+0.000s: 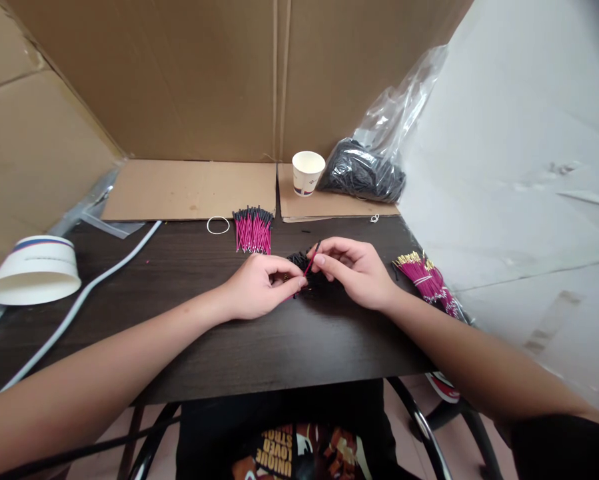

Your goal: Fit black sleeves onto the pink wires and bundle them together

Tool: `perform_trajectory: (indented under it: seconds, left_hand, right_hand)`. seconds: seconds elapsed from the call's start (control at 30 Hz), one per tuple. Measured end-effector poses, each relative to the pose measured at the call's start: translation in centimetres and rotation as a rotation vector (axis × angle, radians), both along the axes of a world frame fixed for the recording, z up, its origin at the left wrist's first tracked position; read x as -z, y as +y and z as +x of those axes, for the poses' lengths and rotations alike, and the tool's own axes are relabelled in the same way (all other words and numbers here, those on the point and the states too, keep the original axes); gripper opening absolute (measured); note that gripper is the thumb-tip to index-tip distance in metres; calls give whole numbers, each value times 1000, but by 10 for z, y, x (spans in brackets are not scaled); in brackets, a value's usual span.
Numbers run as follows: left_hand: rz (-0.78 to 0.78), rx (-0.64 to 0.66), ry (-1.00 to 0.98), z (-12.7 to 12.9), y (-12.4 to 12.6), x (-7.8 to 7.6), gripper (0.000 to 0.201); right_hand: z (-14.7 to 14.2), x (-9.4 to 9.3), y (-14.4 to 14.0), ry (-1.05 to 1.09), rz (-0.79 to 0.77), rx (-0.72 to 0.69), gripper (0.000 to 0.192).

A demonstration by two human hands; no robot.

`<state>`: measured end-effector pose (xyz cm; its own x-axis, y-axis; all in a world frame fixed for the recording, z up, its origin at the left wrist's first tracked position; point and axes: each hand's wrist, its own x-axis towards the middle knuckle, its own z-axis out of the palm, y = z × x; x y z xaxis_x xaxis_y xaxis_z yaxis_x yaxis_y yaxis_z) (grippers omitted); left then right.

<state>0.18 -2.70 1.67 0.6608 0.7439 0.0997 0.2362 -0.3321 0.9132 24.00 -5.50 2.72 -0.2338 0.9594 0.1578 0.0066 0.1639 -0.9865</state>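
Pink and thin, a wire (310,265) sat pinched between both hands over the table's (259,347) middle, its black-capped end slanting up. The left hand (259,285) nipped its lower end with thumb and forefinger pressed together; the right hand (358,270) gripped nearer the cap, likely to steady it for close work. Under the fingers lay a small heap of black caps (299,259), handy for reach. Behind them stood a capped bundle (252,230), and an uncapped bundle (428,279) lay right. A paper cup (307,173) and bag (364,175) sat farther back.
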Motion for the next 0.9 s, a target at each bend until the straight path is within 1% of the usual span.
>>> perform_trajectory:
  seconds: [0.1, 0.3, 0.7, 0.83, 0.9]
  left_hand:
    - [-6, -5, 7, 0, 0, 0, 23]
    - [-3, -5, 32, 0, 0, 0, 25]
    - [10, 0, 31, 0, 0, 0, 24]
    - [-9, -12, 39, 0, 0, -1, 24]
    - [-7, -30, 34, 0, -1, -2, 24]
  right_hand:
    - [0, 0, 0, -2, 9, 2, 32]
    - [1, -2, 0, -13, 62, 64, 33]
    - [0, -1, -1, -32, 63, 48, 26]
    - [6, 4, 3, -94, 84, 78, 27]
    - [11, 7, 8, -186, 150, 128, 25]
